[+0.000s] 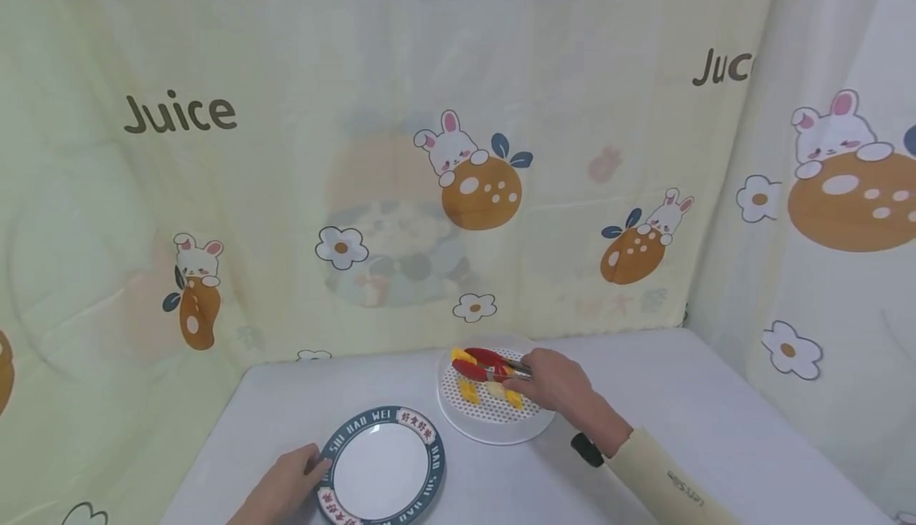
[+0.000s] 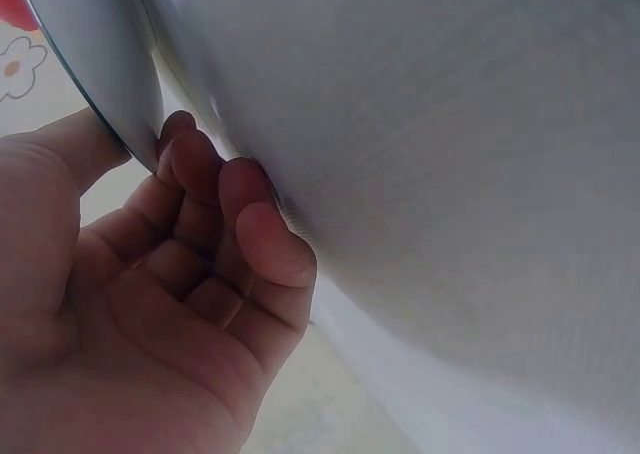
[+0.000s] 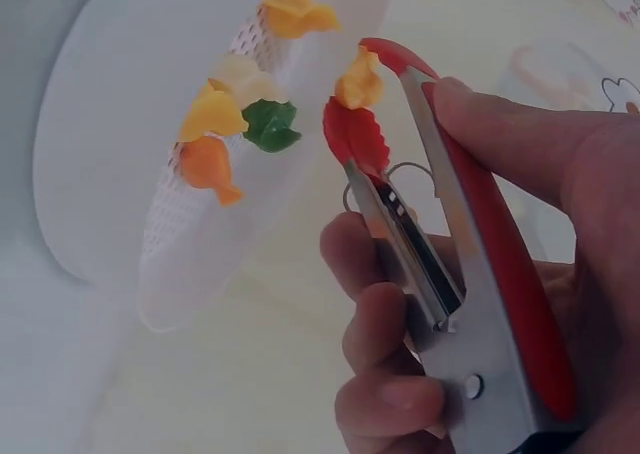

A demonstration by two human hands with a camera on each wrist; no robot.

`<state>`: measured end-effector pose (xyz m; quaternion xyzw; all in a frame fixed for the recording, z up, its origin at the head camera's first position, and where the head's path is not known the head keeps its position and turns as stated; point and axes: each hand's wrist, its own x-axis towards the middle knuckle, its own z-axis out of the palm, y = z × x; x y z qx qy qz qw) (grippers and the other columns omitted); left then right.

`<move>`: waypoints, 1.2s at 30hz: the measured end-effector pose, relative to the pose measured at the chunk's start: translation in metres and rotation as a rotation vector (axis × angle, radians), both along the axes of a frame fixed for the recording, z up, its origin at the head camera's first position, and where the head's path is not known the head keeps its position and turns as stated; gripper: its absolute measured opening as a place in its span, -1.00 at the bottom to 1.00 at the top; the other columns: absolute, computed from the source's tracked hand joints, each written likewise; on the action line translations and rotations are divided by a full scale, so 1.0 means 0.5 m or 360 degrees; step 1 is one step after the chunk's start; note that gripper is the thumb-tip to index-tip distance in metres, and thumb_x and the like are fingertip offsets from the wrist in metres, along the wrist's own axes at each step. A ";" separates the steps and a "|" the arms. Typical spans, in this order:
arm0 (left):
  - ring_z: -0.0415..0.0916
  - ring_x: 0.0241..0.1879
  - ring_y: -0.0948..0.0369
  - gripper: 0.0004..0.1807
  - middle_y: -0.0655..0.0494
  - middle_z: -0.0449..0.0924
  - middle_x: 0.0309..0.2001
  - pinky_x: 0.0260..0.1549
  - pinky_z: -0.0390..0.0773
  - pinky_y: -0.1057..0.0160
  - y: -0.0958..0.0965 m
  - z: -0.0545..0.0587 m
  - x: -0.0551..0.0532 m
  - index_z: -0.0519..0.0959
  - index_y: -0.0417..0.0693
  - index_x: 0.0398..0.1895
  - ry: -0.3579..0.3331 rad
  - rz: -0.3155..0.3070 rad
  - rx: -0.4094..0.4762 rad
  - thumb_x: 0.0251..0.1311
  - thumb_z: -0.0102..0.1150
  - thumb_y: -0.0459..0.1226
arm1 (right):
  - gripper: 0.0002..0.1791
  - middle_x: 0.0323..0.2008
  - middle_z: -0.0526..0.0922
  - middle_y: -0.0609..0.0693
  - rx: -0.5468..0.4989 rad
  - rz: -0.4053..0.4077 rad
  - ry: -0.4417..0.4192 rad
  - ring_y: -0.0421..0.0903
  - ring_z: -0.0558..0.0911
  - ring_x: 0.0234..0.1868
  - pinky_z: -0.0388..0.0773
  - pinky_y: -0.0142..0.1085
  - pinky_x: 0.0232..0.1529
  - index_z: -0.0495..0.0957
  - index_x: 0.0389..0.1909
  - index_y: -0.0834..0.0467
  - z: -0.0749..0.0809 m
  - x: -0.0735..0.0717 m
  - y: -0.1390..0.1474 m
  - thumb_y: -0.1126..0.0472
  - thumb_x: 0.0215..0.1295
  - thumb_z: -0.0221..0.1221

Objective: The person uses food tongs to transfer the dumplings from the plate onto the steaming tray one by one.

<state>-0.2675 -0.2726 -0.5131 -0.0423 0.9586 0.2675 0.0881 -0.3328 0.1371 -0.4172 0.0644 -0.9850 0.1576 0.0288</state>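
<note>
My left hand [image 1: 286, 479] holds the near-left rim of a round plate [image 1: 434, 469], white with a dark patterned border. In the left wrist view the plate's edge [image 2: 85, 64] lies between thumb and curled fingers. My right hand [image 1: 561, 382] grips metal tongs [image 3: 510, 334] with red tips and red handle trim, above a white round steamer basket [image 1: 494, 435] with a perforated base. A yellow dumpling-shaped piece [image 3: 360, 78] sits between the tong tips. Several similar pieces lie on the perforated base, including an orange one [image 3: 207, 166], a green one [image 3: 270, 126] and a pale one [image 3: 245, 77].
The plate and basket stand on a white table [image 1: 615, 406], the basket farther back and to the right. Pale printed curtains [image 1: 286, 167] hang behind the table and along its sides. A black band [image 1: 587, 449] is at the right wrist.
</note>
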 end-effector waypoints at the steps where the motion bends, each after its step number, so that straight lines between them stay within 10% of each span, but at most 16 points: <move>1: 0.44 -0.38 0.20 -0.72 0.10 0.51 -0.42 -0.35 0.53 0.20 0.000 0.001 0.000 0.54 -0.17 -0.26 0.0004 -0.0005 -0.0007 0.41 0.12 -0.11 | -0.39 -0.39 0.63 -0.04 0.0003 -0.0004 -0.0015 -0.11 0.49 -0.39 0.46 -0.34 -0.46 0.68 -0.06 0.19 0.003 -0.003 -0.003 -0.21 0.06 0.44; 36: 0.43 -0.38 0.20 -0.74 0.10 0.50 -0.43 -0.36 0.49 0.22 0.005 0.012 0.009 0.51 -0.14 -0.30 -0.0020 -0.0001 0.0018 0.41 0.12 -0.11 | -0.47 -0.47 0.58 -0.06 -0.0038 -0.0025 0.0000 -0.11 0.48 -0.45 0.38 -0.34 -0.51 0.66 -0.16 0.17 -0.018 -0.014 -0.003 -0.19 0.08 0.44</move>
